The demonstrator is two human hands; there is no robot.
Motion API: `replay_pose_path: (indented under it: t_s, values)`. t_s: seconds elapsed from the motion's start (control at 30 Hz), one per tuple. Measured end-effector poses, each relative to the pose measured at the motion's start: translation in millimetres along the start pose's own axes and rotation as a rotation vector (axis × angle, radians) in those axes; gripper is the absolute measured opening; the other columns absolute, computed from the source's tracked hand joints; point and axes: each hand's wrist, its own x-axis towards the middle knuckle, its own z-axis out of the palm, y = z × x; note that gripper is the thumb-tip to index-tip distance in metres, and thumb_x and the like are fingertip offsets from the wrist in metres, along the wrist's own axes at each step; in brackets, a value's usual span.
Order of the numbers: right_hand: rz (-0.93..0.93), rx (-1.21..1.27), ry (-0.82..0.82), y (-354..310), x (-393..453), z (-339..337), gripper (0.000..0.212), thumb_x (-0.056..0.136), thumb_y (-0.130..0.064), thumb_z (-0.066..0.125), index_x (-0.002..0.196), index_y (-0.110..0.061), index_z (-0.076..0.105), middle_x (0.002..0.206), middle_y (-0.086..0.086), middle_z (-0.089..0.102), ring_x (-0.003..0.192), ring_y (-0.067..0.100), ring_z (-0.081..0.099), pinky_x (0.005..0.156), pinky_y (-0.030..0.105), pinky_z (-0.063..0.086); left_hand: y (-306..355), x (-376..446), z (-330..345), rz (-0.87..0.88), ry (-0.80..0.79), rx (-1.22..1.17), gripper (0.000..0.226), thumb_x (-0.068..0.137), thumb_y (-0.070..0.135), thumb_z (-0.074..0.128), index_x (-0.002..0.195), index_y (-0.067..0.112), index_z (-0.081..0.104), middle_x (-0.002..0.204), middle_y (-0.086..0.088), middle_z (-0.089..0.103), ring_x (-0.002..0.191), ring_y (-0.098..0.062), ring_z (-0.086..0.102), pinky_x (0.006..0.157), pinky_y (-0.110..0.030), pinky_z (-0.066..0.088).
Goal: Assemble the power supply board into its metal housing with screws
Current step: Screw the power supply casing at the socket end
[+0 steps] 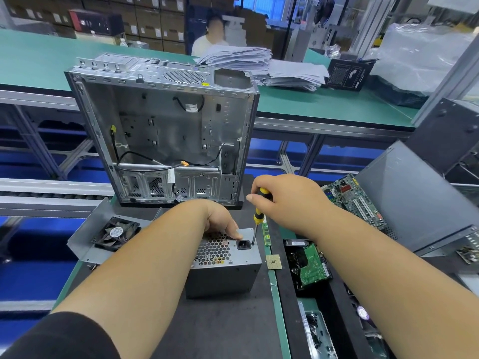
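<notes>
Power supply housing (228,270): a grey metal box standing on the dark mat of the tabletop (220,327), honeycomb vent and black power socket (244,244) facing up, just in front of the open computer case.
Screwdriver (259,216): yellow-and-black handle, held nearly upright; its tip meets the housing's top face right beside the socket, at the right corner.
Right hand (285,200): fingers curled round the top of the screwdriver handle, gripping it from above.
Left hand (220,221): resting on the housing's top far edge, thumb lying on the metal just above the socket; the other fingers are hidden behind the hand, so how they lie cannot be told.
Computer case (166,136): bare silver chassis standing upright behind the housing, open side toward the camera, black cables looped inside.
Cooling fan (116,233): black, lying on a bent metal panel to the left of the housing.
Memory stick (266,234): green strip lying just right of the screwdriver shaft.
Processor chip (274,261): small gold square beside the housing's right corner.
Hard drive (308,265): green circuit side up in a black tray to the right.
Motherboard (355,198): green board leaning against a grey side panel further right.
Paper stack (259,64): loose sheets piled on the green bench beyond, where a second person sits.
</notes>
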Motion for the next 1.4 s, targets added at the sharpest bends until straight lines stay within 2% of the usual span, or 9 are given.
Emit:
replay_pose_path:
  t_s: [0.17,0.37,0.53,0.7,0.83,1.0,1.17,1.27,1.4]
  values:
    - [-0.006,0.108,-0.023,-0.1,-0.1,-2.3,0.022,0.093,-0.036,0.046,0.109,-0.033,0.061,0.1,-0.013,0.061,0.093,0.014,0.056,0.072,0.031,0.044,-0.1,1.4,-0.8,0.0,-0.009,-0.004,0.033,0.098,0.027,0.057,0.129,0.014,0.06,0.145,-0.015,0.048,0.134,-0.034,0.044,0.115,-0.05,0.032]
    - [0.004,0.058,-0.017,1.6,-0.8,0.6,0.024,0.098,-0.053,0.042,0.099,-0.036,0.059,0.074,-0.013,0.062,0.073,0.008,0.054,0.059,0.028,0.042,-1.4,4.3,-1.5,0.012,0.028,0.029,0.039,0.098,0.027,0.058,0.135,0.015,0.056,0.152,-0.013,0.04,0.14,-0.031,0.034,0.117,-0.049,0.026]
    - [-0.003,0.128,-0.026,3.2,-1.3,1.0,0.026,0.095,-0.036,0.047,0.12,-0.036,0.055,0.095,-0.016,0.057,0.086,0.011,0.053,0.061,0.027,0.036,-0.5,3.0,-1.3,0.016,0.028,0.036,0.036,0.098,0.028,0.057,0.133,0.016,0.058,0.151,-0.011,0.041,0.14,-0.029,0.035,0.11,-0.04,0.03]
    - [-0.012,0.036,0.003,1.1,-2.2,1.9,0.027,0.098,-0.055,0.043,0.114,-0.039,0.057,0.066,-0.014,0.052,0.071,0.009,0.052,0.055,0.027,0.036,0.0,1.7,-1.9,0.011,0.026,0.043,0.037,0.098,0.029,0.057,0.133,0.017,0.058,0.151,-0.011,0.041,0.14,-0.029,0.034,0.109,-0.04,0.03]
    - [-0.009,0.102,-0.033,3.0,-2.7,1.4,0.024,0.095,-0.039,0.044,0.116,-0.037,0.056,0.094,-0.016,0.06,0.086,0.009,0.056,0.064,0.029,0.041,-0.1,1.7,-0.9,0.01,0.038,0.048,0.043,0.098,0.029,0.058,0.139,0.016,0.054,0.154,-0.012,0.036,0.142,-0.03,0.031,0.117,-0.048,0.025]
    - [-0.019,0.066,-0.006,2.9,-2.0,1.2,0.028,0.098,-0.05,0.044,0.123,-0.041,0.051,0.069,-0.013,0.054,0.069,0.004,0.05,0.054,0.025,0.037,0.8,0.2,-1.5,0.008,0.039,0.05,0.045,0.098,0.03,0.058,0.14,0.018,0.052,0.157,-0.011,0.032,0.145,-0.03,0.027,0.117,-0.047,0.024]
    - [-0.001,0.103,-0.048,2.7,-2.2,0.8,0.024,0.097,-0.041,0.044,0.119,-0.037,0.054,0.096,-0.016,0.058,0.082,0.008,0.053,0.062,0.028,0.035,1.2,-0.1,-0.3,0.007,0.032,0.041,0.043,0.098,0.029,0.057,0.14,0.017,0.053,0.155,-0.013,0.036,0.141,-0.031,0.033,0.117,-0.048,0.028]
    - [-0.016,0.113,-0.034,1.3,-2.9,0.0,0.031,0.099,-0.037,0.045,0.13,-0.038,0.046,0.081,-0.016,0.051,0.071,0.003,0.048,0.055,0.026,0.033,1.2,-0.9,-0.7,0.01,0.036,0.052,0.045,0.099,0.028,0.056,0.141,0.017,0.05,0.157,-0.012,0.032,0.145,-0.03,0.026,0.118,-0.049,0.023]
    - [-0.011,0.045,-0.017,-0.3,-3.6,-0.6,0.026,0.098,-0.055,0.042,0.109,-0.036,0.056,0.074,-0.012,0.06,0.073,0.01,0.054,0.055,0.027,0.037,0.2,-1.0,-0.7,0.006,0.03,0.004,0.041,0.097,0.026,0.059,0.136,0.016,0.055,0.153,-0.015,0.039,0.141,-0.034,0.034,0.117,-0.051,0.027]
